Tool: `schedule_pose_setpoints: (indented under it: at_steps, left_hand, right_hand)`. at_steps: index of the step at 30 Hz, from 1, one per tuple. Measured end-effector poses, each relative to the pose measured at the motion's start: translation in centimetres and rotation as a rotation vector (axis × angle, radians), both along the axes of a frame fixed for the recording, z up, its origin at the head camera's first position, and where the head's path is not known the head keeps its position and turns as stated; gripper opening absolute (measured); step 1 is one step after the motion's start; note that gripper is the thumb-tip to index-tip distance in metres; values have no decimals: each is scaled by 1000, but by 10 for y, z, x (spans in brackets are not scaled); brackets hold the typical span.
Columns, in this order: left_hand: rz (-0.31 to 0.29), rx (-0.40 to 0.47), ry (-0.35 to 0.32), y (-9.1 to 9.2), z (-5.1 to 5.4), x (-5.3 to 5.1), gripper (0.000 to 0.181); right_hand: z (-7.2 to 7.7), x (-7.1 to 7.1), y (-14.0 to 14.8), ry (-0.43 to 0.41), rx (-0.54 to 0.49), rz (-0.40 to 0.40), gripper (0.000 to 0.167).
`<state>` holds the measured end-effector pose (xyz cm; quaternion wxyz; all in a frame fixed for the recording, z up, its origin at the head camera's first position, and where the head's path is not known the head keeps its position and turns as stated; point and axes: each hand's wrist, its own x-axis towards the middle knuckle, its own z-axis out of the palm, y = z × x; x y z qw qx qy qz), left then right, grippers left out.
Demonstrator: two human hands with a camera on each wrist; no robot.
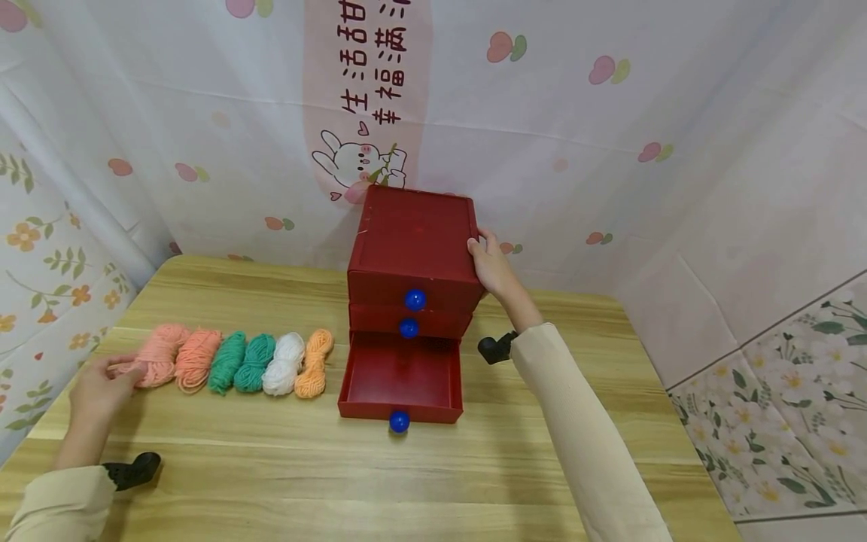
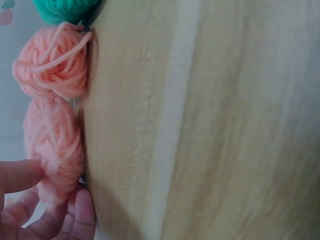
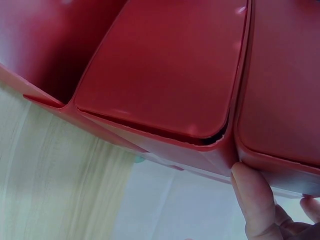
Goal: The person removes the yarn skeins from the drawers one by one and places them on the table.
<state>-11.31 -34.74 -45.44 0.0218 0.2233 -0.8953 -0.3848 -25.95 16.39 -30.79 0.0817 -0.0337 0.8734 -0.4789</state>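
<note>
At the left end of a row of yarn, my left hand (image 1: pixel 101 388) holds a pink yarn skein (image 1: pixel 161 355) between thumb and fingers. The left wrist view shows this pink skein (image 2: pixel 54 145) with the fingers around its lower end. A coral skein (image 1: pixel 197 360) lies right beside it. My right hand (image 1: pixel 493 263) rests against the upper right side of a red drawer cabinet (image 1: pixel 416 233). In the right wrist view, a fingertip (image 3: pixel 252 192) touches the cabinet's side. The bottom drawer (image 1: pixel 403 376) is pulled out and holds nothing visible; the two upper drawers look closed.
Further along the row lie two green skeins (image 1: pixel 228 363), a white skein (image 1: pixel 284 364) and an orange skein (image 1: pixel 314 364). Each drawer bears a blue knob (image 1: pixel 400 421). Behind the wooden table (image 1: pixel 305 474) hangs a printed curtain (image 1: pixel 562 150). Black mounts (image 1: pixel 497 348) sit at both wrists.
</note>
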Motion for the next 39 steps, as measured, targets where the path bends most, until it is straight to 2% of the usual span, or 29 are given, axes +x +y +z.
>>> schedule_pose_setpoints:
  at_steps: [8, 15, 19, 22, 26, 30, 36, 39]
  left_hand:
    - [-63, 33, -15, 1, 1, -2, 52]
    - [-92, 59, -32, -1, 2, 0, 56]
    - [-94, 25, -43, -1, 8, 1, 60]
    - [-103, -11, -21, 5, 16, 3, 62]
    - [-142, -86, 83, 24, 29, 9, 59]
    - [-187, -151, 213, 53, 39, 17, 53]
    - [-294, -150, 355, 103, 48, 31, 46]
    - [-368, -112, 369, 128, 53, 37, 43]
  right_hand:
    - [-1, 0, 1, -6, -9, 1, 57]
    - [-1, 0, 0, -15, -3, -1, 58]
    - [0, 0, 0, -30, -10, -1, 58]
    - [-1, 0, 0, -28, -13, 2, 58]
    - [-1, -1, 0, -10, -5, -2, 57]
    - [-1, -1, 0, -6, -8, -3, 57]
    - [-1, -1, 0, -19, -10, -5, 58]
    - [0, -1, 0, -22, -5, -3, 58]
